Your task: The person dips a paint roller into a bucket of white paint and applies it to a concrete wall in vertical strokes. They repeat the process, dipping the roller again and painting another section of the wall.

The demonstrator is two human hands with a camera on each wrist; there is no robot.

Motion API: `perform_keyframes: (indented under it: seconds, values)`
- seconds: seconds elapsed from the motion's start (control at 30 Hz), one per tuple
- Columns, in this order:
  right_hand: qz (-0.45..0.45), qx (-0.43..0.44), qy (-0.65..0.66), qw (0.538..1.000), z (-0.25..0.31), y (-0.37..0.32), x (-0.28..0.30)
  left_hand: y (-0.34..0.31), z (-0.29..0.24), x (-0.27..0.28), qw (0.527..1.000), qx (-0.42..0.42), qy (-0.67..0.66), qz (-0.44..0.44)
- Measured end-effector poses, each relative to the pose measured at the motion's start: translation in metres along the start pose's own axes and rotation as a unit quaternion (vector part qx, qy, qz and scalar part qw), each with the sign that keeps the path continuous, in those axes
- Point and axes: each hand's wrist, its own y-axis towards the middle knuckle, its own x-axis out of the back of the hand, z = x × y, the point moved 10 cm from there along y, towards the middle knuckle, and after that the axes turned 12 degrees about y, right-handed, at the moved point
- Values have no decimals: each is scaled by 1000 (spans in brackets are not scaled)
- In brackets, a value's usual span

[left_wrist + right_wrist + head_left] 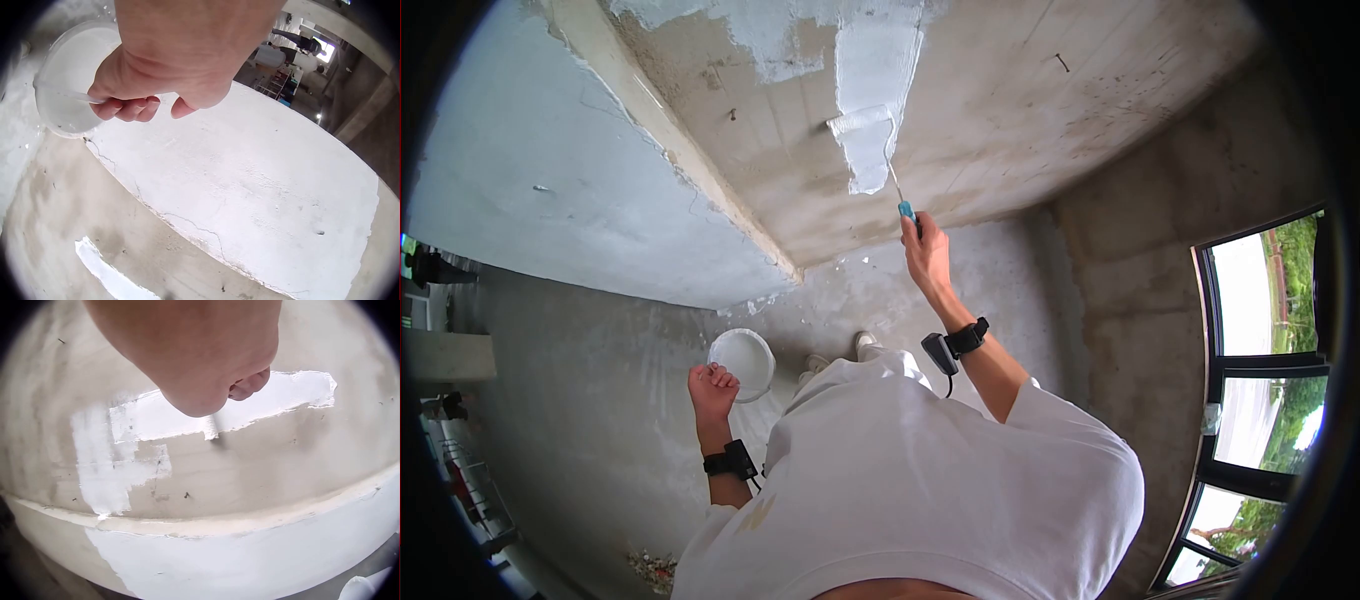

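Head view: with the roller [860, 118] gripped in the right hand [927, 255] and, apart, the handle [72, 95] of the bucket [772, 358] in the left hand [714, 390], the white strip [867, 172] is best overlapped evenly.

Left hand [181, 56]: grips the handle [74, 95] of a bucket [42, 114], white inside. White wall [269, 181]: cracks run near its edge. Bare wall [59, 187]: adjoins it, bears a white stripe [106, 274].

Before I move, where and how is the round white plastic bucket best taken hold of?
Probably by its thin pale handle, from above, fingers curled around it as the left hand does: it runs from the rim, and the bucket, open on top, should likely stay level.
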Motion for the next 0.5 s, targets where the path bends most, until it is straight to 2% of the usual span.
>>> perform_keyframes:
  seconds: [0.07,0.27,0.5]
  values:
    - [1,21,12,1000,32,0,1,0,0,0,1000,-2,-1,1]
    - [12,37,108,993,69,8,2,2,1,-3,1000,1,-7,1]
    - [18,48,160,986,147,20,7,3,1,-5,1000,2,2,10]
